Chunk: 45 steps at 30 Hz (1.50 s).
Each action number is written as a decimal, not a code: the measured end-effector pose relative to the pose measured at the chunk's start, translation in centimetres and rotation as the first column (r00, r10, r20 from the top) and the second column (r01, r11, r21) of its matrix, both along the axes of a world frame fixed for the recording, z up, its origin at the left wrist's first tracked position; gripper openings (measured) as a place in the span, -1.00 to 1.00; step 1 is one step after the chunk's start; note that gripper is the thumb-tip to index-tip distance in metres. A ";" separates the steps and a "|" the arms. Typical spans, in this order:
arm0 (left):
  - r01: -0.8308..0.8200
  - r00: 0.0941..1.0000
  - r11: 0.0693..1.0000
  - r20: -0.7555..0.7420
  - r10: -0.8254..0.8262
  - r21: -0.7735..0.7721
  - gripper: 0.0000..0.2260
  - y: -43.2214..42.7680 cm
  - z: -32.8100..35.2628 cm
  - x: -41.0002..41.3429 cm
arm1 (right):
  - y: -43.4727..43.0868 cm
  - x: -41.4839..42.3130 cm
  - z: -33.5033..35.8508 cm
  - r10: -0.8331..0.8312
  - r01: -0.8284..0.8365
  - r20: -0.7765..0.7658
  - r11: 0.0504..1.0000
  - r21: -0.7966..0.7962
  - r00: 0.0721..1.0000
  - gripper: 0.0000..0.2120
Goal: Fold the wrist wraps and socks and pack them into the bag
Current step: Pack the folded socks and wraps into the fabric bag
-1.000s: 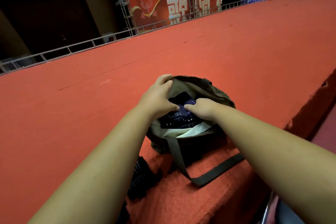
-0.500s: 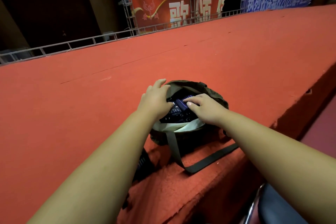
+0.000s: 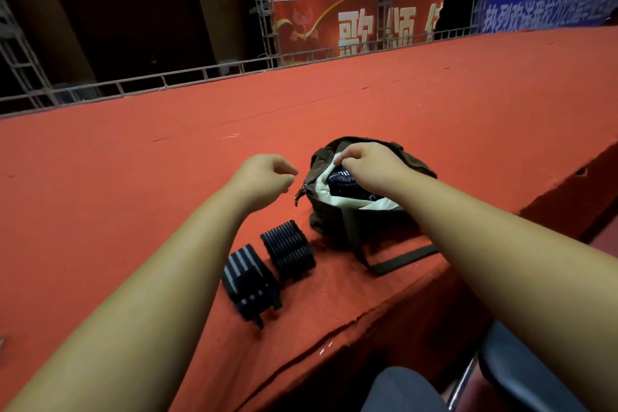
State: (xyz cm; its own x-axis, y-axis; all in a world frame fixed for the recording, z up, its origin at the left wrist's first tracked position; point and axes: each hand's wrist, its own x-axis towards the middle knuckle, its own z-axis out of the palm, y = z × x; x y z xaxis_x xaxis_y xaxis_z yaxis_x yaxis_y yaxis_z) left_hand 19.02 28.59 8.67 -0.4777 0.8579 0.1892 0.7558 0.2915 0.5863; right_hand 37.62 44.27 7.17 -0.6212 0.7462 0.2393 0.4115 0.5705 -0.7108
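Fig.: packing step. R hand pinches bag rim, holding it open; L hand loosely curled, empty. We judge next: L lifts ribbed bundle into bag.

Both my bare forearms reach forward, side by side. My left hand hovers with fingers loosely curled, holding nothing; my right hand, knuckles up, pinches the rim of the bag.
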 end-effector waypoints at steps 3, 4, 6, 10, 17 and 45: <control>-0.037 0.993 0.999 0.111 0.037 -0.001 -0.83 -4.2 -0.6 -0.9 | -4.0 -1.8 0.2 0.052 -0.052 -0.018 0.999 0.007 0.998 -0.73; -0.051 0.989 0.999 0.139 0.051 -0.001 -0.83 -5.6 -0.8 -1.3 | -5.4 -2.6 0.2 0.070 -0.070 -0.024 0.998 -0.005 0.997 -0.73; -0.081 0.977 0.997 0.200 0.077 0.008 -0.84 -8.6 -1.2 -2.1 | -8.3 -4.3 0.1 0.110 -0.112 -0.039 0.993 -0.047 0.993 -0.73; -0.150 0.945 0.988 0.300 0.134 0.030 -0.84 -15.2 -2.1 -3.8 | -13.8 -8.0 -0.4 0.206 -0.212 -0.081 0.974 -0.081 0.975 -0.74; -0.329 0.873 0.943 0.396 0.286 0.042 -0.83 -27.5 -5.1 -7.9 | -23.1 -15.2 -3.0 0.382 -0.389 -0.075 0.911 -0.139 0.921 -0.72; -0.753 0.655 0.657 -0.046 0.754 0.035 -0.77 -55.1 -21.8 -19.0 | -45.6 -36.5 -9.5 0.685 -0.699 0.163 0.714 0.042 0.710 -0.79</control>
